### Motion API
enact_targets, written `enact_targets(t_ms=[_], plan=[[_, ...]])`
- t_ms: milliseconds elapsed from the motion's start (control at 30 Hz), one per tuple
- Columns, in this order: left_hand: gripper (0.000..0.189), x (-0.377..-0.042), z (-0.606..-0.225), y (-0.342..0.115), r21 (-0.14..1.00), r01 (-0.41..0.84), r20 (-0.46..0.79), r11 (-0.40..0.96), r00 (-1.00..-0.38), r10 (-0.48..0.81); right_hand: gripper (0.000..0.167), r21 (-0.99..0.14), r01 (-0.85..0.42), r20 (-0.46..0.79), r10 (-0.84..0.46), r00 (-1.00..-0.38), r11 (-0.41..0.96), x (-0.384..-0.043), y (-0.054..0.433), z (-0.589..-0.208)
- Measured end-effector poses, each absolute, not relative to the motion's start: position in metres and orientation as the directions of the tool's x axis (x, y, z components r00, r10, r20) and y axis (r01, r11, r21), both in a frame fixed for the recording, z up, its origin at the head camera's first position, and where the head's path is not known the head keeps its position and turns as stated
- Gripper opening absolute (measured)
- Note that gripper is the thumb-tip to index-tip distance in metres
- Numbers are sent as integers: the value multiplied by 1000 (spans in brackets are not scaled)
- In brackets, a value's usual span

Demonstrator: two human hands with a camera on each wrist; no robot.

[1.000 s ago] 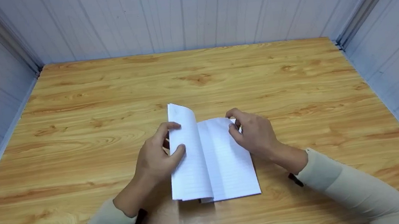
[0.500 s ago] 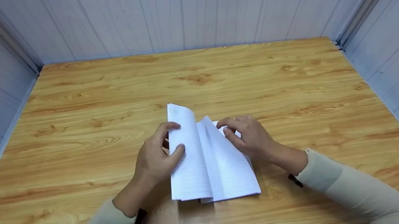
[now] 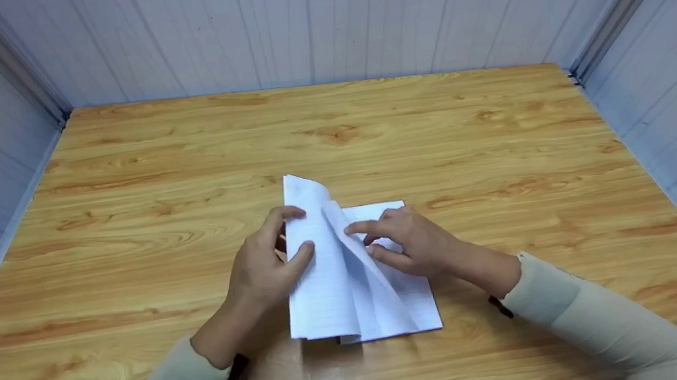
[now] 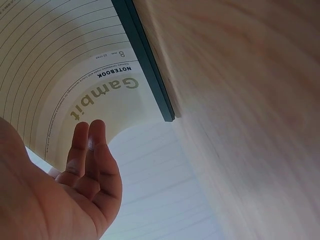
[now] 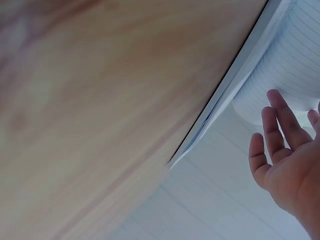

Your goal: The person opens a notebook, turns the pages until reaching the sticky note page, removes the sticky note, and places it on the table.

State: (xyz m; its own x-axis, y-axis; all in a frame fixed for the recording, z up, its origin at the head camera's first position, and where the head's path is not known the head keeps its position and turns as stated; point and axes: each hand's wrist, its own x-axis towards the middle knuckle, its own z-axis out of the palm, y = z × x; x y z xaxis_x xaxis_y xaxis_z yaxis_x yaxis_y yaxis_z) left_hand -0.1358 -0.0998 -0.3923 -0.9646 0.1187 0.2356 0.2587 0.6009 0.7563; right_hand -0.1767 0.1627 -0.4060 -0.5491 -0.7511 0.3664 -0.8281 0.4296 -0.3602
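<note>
Fingers [image 3: 289, 213] of the left hand [image 3: 260, 269] grip the book [image 3: 323, 282], the right hand [image 3: 417, 241], slanting from lower right, loosely touches one page [image 3: 384, 306], and the book's long side points up.

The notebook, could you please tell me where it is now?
In the head view, the notebook sits open on the table, just below the picture's centre, between the left hand and the right hand.

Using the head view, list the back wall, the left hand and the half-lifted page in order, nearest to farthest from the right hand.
1. Half-lifted page: right against the right hand, on its left side.
2. Left hand: farther left, gripping the raised pages.
3. Back wall: straight ahead, beyond the table's far edge.
</note>
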Motion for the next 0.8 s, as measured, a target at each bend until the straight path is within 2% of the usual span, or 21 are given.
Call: enact_targets(t_ms=[233,400,633,800], plan=[[41,-135,-391,-99,759,234,205,608,-972,117,40,-354,-876,349,-822,-449,328,-178,164,-407],[44,-134,-390,-99,756,221,185,616,-975,124,44,-322,-897,330,-853,-405,302,-177,162,-407],[52,-135,-391,-99,735,240,197,634,-971,139,48,-297,-904,310,-865,-395,307,-176,162,-406],[50,-135,-392,-99,741,271,228,614,-962,149,45,-286,-889,334,-833,-442,357,-175,162,-406]])
